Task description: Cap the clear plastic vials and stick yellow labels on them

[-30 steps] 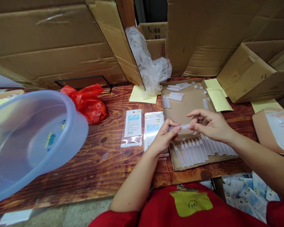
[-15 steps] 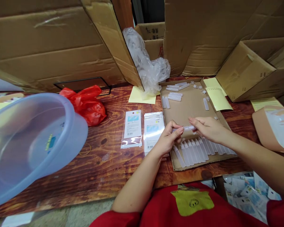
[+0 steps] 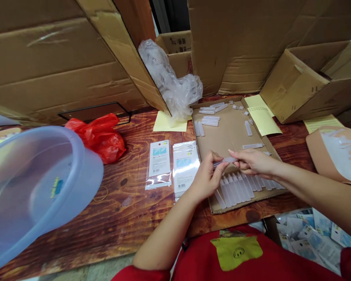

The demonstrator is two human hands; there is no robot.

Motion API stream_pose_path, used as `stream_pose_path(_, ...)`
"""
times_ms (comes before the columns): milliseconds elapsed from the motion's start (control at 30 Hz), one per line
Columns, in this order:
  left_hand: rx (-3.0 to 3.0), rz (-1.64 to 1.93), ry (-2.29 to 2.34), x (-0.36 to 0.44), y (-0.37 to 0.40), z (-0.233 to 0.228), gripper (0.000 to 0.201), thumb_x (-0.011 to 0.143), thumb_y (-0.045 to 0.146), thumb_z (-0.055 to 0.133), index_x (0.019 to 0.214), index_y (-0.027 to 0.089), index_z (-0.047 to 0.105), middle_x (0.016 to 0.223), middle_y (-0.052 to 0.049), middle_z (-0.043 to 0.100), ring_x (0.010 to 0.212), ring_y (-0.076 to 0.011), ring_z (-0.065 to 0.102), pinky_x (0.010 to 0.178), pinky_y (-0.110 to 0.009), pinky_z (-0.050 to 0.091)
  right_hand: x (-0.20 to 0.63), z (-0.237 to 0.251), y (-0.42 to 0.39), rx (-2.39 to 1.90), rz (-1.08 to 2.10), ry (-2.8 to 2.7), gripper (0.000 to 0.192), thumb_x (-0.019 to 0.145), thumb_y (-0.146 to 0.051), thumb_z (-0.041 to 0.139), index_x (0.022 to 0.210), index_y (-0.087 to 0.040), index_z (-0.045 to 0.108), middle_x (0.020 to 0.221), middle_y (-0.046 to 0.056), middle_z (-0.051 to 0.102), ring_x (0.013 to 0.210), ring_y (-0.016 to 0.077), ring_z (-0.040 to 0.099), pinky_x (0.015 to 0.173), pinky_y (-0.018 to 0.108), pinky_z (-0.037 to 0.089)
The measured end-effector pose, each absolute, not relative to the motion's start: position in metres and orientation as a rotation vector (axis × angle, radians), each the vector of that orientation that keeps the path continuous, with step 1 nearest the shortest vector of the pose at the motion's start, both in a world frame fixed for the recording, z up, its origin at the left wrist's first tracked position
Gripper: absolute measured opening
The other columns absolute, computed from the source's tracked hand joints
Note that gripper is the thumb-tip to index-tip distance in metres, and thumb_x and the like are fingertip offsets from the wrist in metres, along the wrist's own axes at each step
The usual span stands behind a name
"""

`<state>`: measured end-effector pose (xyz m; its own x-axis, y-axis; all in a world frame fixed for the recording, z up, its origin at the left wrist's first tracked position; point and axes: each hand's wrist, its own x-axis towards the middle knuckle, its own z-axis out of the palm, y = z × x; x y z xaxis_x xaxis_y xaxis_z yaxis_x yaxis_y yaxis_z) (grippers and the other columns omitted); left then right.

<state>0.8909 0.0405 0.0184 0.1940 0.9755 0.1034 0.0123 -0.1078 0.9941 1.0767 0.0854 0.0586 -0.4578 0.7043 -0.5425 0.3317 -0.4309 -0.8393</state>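
My left hand (image 3: 208, 176) and my right hand (image 3: 253, 162) pinch the two ends of one small clear plastic tube (image 3: 226, 160) just above a flat cardboard tray (image 3: 228, 136). Below the hands a row of several matching clear tubes (image 3: 242, 185) lies side by side along the tray's near edge. More loose tubes and caps (image 3: 210, 117) are scattered at the tray's far end. Two clear printed packets (image 3: 172, 166) lie on the wooden table left of the tray.
A large translucent blue basin (image 3: 32, 191) tilts at the left. A red plastic bag (image 3: 98, 136), a crumpled clear bag (image 3: 172, 84) and yellow paper sheets (image 3: 261, 119) lie around. Cardboard boxes (image 3: 304, 82) wall the back. Packets (image 3: 310, 238) fill a bin at the lower right.
Both hands have dropped slightly lower and left toward the row of tubes, still holding the same tube between them. The view has shifted a little to the right.
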Motion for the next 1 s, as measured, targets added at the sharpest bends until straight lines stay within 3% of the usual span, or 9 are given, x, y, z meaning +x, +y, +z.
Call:
stream_pose_path(100, 1.927, 1.038, 1.008, 0.892, 0.048, 0.031, 0.019, 0.097, 0.031, 0.051, 0.082, 0.023, 0.043, 0.082, -0.003, 0.053, 0.076, -0.0178, 0.051, 0.073, -0.032, 0.042, 1.087, 0.058, 0.086, -1.436, 2.257, -1.218, 0.057, 0.076, -0.073, 0.064, 0.061, -0.022, 0.045, 0.043, -0.013, 0.021, 0.034, 0.0037, 0.011, 0.036, 0.021, 0.007)
stream_pose_path(200, 2.172, 0.865, 0.924, 0.894, 0.066, 0.04, 0.02, 0.1, 0.033, 0.046, 0.083, 0.023, 0.044, 0.083, -0.005, 0.056, 0.08, -0.0205, 0.053, 0.077, -0.034, 0.044, 1.107, 0.058, 0.094, -1.44, 2.17, -1.334, 0.058, 0.078, -0.075, 0.062, 0.064, -0.021, 0.048, 0.044, -0.012, 0.024, 0.035, 0.0044, 0.015, 0.035, 0.021, 0.011)
stream_pose_path(333, 2.151, 0.784, 1.112, 0.904, 0.088, 0.033, 0.025, 0.092, 0.036, 0.06, 0.109, 0.02, 0.052, 0.104, -0.012, 0.062, 0.098, -0.0268, 0.058, 0.091, -0.042, 0.046, 1.146, 0.047, 0.117, -1.653, 1.349, -1.801, 0.053, 0.09, -0.073, 0.046, 0.075, -0.022, 0.053, 0.05, -0.006, 0.038, 0.045, 0.0118, 0.039, 0.045, 0.025, 0.035)
stream_pose_path(400, 2.083, 0.727, 1.241, 0.915, 0.091, 0.023, 0.024, 0.086, 0.027, 0.066, 0.105, 0.02, 0.055, 0.098, -0.01, 0.062, 0.094, -0.0266, 0.059, 0.089, -0.042, 0.048, 1.164, 0.039, 0.128, -1.804, 0.826, -2.035, 0.037, 0.097, -0.053, 0.044, 0.08, -0.022, 0.055, 0.067, 0.001, 0.056, 0.064, 0.0166, 0.055, 0.062, 0.029, 0.047)
stream_pose_path(467, 2.004, 0.636, 1.3, 0.927, 0.089, 0.011, 0.015, 0.08, 0.019, 0.068, 0.092, 0.02, 0.059, 0.087, -0.006, 0.061, 0.084, -0.0241, 0.059, 0.084, -0.039, 0.048, 1.177, 0.033, 0.136, -1.898, 0.564, -2.213, 0.023, 0.095, -0.037, 0.05, 0.083, -0.02, 0.061, 0.087, 0.008, 0.064, 0.085, 0.0218, 0.062, 0.079, 0.033, 0.05)
stream_pose_path(600, 1.916, 0.565, 1.298, 0.948, 0.08, -0.007, 0.011, 0.074, 0.014, 0.075, 0.074, 0.02, 0.065, 0.077, -0.004, 0.06, 0.073, -0.0209, 0.058, 0.078, -0.035, 0.049, 1.176, 0.029, 0.148, -1.997, 0.462, -2.294, 0.026, 0.087, -0.042, 0.063, 0.087, -0.017, 0.072, 0.101, 0.016, 0.065, 0.104, 0.0335, 0.062, 0.093, 0.043, 0.048)
stream_pose_path(767, 1.833, 0.631, 1.298, 0.954, 0.075, -0.012, 0.022, 0.074, 0.004, 0.067, 0.059, 0.02, 0.068, 0.071, -0.003, 0.06, 0.067, -0.0186, 0.059, 0.08, -0.035, 0.05, 1.142, 0.024, 0.183, -2.09, 0.24, -2.206, 0.042, 0.096, -0.04, 0.05, 0.116, -0.008, 0.069, 0.123, 0.026, 0.063, 0.119, 0.0378, 0.057, 0.1, 0.046, 0.043)
stream_pose_path(900, 1.672, 0.781, 1.334, 0.941, 0.075, -0.006, 0.01, 0.073, 0.01, 0.072, 0.07, 0.02, 0.073, 0.078, -0.006, 0.07, 0.076, -0.0206, 0.066, 0.083, -0.036, 0.052, 1.121, 0.014, 0.203, -2.116, 0.294, -2.139, 0.039, 0.091, -0.03, 0.059, 0.117, -0.001, 0.063, 0.123, 0.032, 0.063, 0.118, 0.0406, 0.057, 0.098, 0.049, 0.043)
stream_pose_path(1000, 1.435, 0.924, 1.341, 0.92, 0.073, 0.005, 0.016, 0.083, 0.031, 0.07, 0.087, 0.017, 0.075, 0.089, -0.01, 0.076, 0.081, -0.0209, 0.072, 0.077, -0.034, 0.056, 1.115, 0.019, 0.186, -1.993, 0.362, -2.152, 0.03, 0.097, -0.031, 0.05, 0.117, -0.01, 0.059, 0.117, 0.022, 0.068, 0.108, 0.0309, 0.063, 0.092, 0.041, 0.047)
